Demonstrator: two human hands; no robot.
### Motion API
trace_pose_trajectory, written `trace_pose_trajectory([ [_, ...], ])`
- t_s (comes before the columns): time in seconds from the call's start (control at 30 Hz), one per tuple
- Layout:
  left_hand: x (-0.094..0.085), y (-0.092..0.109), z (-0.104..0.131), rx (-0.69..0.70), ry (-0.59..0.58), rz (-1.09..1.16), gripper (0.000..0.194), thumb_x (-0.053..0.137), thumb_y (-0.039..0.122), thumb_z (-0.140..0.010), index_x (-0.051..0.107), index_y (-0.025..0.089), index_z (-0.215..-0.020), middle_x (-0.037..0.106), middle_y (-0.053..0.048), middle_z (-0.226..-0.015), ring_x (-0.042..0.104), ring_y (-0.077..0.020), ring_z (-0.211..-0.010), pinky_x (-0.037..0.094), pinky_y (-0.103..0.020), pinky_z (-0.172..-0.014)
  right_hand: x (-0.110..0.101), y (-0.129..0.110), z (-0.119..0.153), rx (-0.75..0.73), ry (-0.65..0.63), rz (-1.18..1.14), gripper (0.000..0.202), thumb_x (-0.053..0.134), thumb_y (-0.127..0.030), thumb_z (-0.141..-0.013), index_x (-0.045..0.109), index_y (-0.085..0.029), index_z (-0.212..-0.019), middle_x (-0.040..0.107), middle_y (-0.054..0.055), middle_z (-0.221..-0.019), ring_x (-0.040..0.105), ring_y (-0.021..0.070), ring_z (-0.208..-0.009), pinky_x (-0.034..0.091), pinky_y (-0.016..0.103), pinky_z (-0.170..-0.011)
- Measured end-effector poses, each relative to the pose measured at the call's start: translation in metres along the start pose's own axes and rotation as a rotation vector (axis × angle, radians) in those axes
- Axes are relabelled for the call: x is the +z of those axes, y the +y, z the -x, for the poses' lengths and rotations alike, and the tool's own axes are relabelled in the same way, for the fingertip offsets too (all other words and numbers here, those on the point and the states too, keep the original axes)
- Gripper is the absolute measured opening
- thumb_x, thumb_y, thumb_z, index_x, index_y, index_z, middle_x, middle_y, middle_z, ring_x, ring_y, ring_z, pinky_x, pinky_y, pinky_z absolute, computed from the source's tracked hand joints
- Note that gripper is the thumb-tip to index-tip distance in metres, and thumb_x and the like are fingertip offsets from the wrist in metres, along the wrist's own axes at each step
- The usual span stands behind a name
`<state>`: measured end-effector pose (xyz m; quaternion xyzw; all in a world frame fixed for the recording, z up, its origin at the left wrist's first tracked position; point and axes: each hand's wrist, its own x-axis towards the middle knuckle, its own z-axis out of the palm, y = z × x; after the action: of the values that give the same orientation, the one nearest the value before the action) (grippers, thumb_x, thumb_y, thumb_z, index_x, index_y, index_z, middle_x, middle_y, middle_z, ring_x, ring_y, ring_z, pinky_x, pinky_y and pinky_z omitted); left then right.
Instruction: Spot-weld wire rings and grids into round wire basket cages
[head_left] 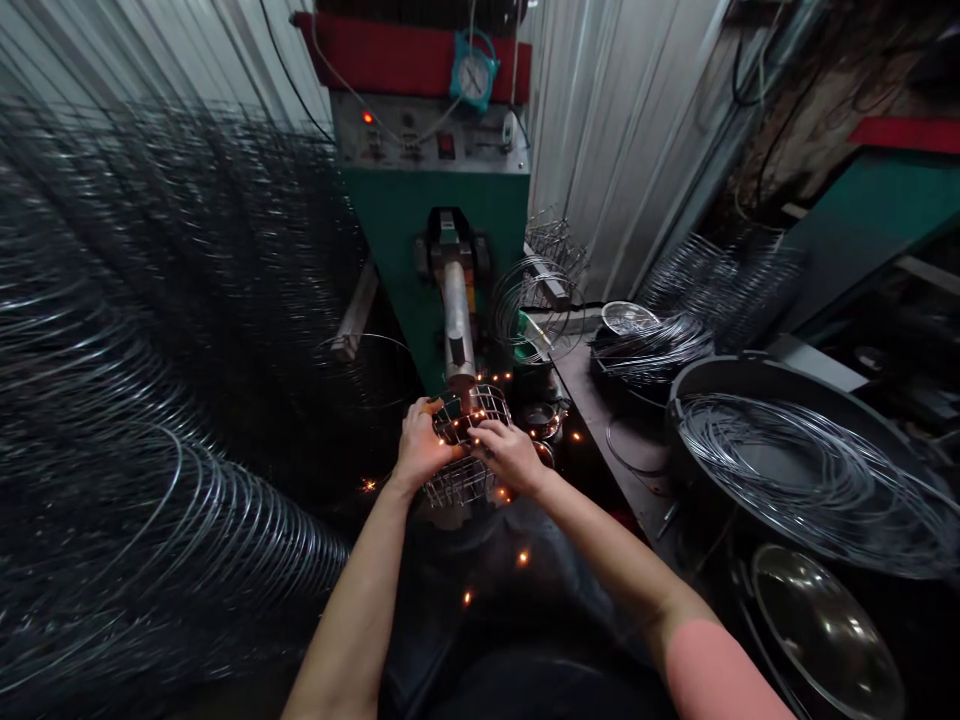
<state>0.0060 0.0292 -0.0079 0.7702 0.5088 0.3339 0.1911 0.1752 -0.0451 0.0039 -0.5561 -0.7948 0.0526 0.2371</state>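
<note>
Both hands grip a small wire basket point(491, 403) under the electrode arm point(455, 300) of a green spot welding machine point(495, 215). My left hand point(424, 445) is closed round the basket's left side. Opposite it, my right hand point(510, 455) has its fingers closed on the front right of the mesh. The electrode tip comes down at the basket's opening, and orange sparks fly out around it and over my lap. Below my hands shows more wire mesh point(459, 482); whether it belongs to the same basket I cannot tell.
Tall stacks of wire rings point(247, 510) stand along the left. To the right, a big black pan point(686, 375) holds loose wire rings, with a metal bowl point(825, 625) below it. A blue clock point(474, 75) hangs on the machine's panel. Another green machine point(870, 205) stands far right.
</note>
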Motion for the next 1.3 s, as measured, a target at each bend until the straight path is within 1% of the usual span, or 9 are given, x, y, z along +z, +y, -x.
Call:
trace_pose_trajectory([
  [0.1, 0.000, 0.001, 0.003, -0.023, 0.020, 0.009, 0.083, 0.083, 0.038, -0.046, 0.048, 0.016, -0.118, 0.043, -0.014, -0.130, 0.042, -0.0321, -0.124, 0.034, -0.045, -0.105, 0.014, 0.002, 0.039, 0.019, 0.035, -0.081, 0.037, 0.058, -0.024, -0.086, 0.055, -0.020, -0.123, 0.059, 0.010, -0.118, 0.058, 0.0193, -0.103, 0.046, 0.029, -0.087],
  [0.33, -0.004, 0.014, 0.007, 0.000, 0.016, -0.146, 0.084, 0.083, 0.039, -0.047, 0.048, 0.015, -0.119, 0.042, -0.016, -0.131, 0.036, -0.0358, -0.127, 0.031, -0.050, -0.105, 0.052, 0.031, 0.126, 0.136, -0.298, -0.250, 0.031, 0.056, -0.010, -0.079, 0.062, -0.019, -0.109, 0.064, 0.008, -0.101, 0.063, 0.0183, -0.090, 0.050, 0.027, -0.079],
  [0.4, -0.004, 0.017, 0.004, 0.004, 0.020, -0.204, 0.082, 0.083, 0.038, -0.048, 0.048, 0.015, -0.119, 0.041, -0.018, -0.132, 0.034, -0.0378, -0.128, 0.029, -0.055, -0.105, 0.064, 0.037, 0.144, 0.151, -0.271, -0.282, 0.025, 0.055, -0.012, -0.081, 0.064, -0.017, -0.104, 0.064, 0.008, -0.095, 0.063, 0.0178, -0.085, 0.050, 0.027, -0.076],
  [0.47, -0.003, 0.017, -0.003, -0.017, 0.017, -0.203, 0.081, 0.083, 0.038, -0.049, 0.048, 0.016, -0.118, 0.042, -0.017, -0.132, 0.035, -0.0373, -0.127, 0.029, -0.056, -0.104, 0.074, 0.041, 0.156, 0.140, -0.176, -0.305, 0.020, 0.051, -0.015, -0.085, 0.064, -0.017, -0.100, 0.064, 0.009, -0.091, 0.063, 0.0175, -0.081, 0.051, 0.028, -0.074],
  [0.57, -0.002, 0.011, -0.017, -0.078, 0.014, -0.123, 0.080, 0.084, 0.039, -0.047, 0.049, 0.017, -0.116, 0.047, -0.013, -0.125, 0.041, -0.0330, -0.123, 0.035, -0.048, -0.102, 0.084, 0.044, 0.164, 0.109, -0.049, -0.341, 0.021, 0.045, -0.018, -0.089, 0.064, -0.016, -0.097, 0.064, 0.009, -0.089, 0.062, 0.0175, -0.080, 0.051, 0.028, -0.072],
  [0.67, -0.001, 0.005, -0.027, -0.119, 0.002, -0.041, 0.081, 0.085, 0.039, -0.044, 0.050, 0.017, -0.114, 0.050, -0.010, -0.117, 0.048, -0.0295, -0.117, 0.039, -0.041, -0.100, 0.089, 0.047, 0.166, 0.095, -0.008, -0.344, 0.021, 0.045, -0.018, -0.089, 0.064, -0.017, -0.097, 0.064, 0.009, -0.087, 0.062, 0.0176, -0.079, 0.051, 0.028, -0.071],
  [0.97, 0.000, -0.009, -0.029, -0.133, 0.016, 0.033, 0.080, 0.086, 0.036, -0.042, 0.050, 0.016, -0.111, 0.051, -0.009, -0.116, 0.050, -0.0285, -0.114, 0.040, -0.039, -0.099, 0.092, 0.053, 0.166, 0.084, 0.016, -0.366, 0.021, 0.047, -0.015, -0.087, 0.063, -0.019, -0.099, 0.063, 0.008, -0.089, 0.062, 0.0170, -0.082, 0.052, 0.028, -0.074],
  [1.2, -0.001, -0.012, -0.032, -0.097, 0.052, 0.050, 0.071, 0.084, 0.036, -0.044, 0.054, 0.017, -0.105, 0.054, -0.007, -0.111, 0.052, -0.0279, -0.111, 0.042, -0.038, -0.097, 0.091, 0.044, 0.163, 0.139, 0.060, -0.435, 0.018, 0.048, -0.015, -0.087, 0.065, -0.018, -0.093, 0.063, 0.006, -0.085, 0.061, 0.0157, -0.078, 0.051, 0.027, -0.071],
  [1.3, 0.001, -0.018, -0.035, -0.111, 0.023, 0.105, 0.075, 0.085, 0.034, -0.040, 0.053, 0.018, -0.105, 0.055, -0.006, -0.110, 0.053, -0.0274, -0.109, 0.043, -0.039, -0.096, 0.092, 0.044, 0.162, 0.149, 0.077, -0.446, 0.017, 0.049, -0.016, -0.087, 0.065, -0.018, -0.091, 0.064, 0.006, -0.083, 0.061, 0.0155, -0.078, 0.051, 0.027, -0.071],
])
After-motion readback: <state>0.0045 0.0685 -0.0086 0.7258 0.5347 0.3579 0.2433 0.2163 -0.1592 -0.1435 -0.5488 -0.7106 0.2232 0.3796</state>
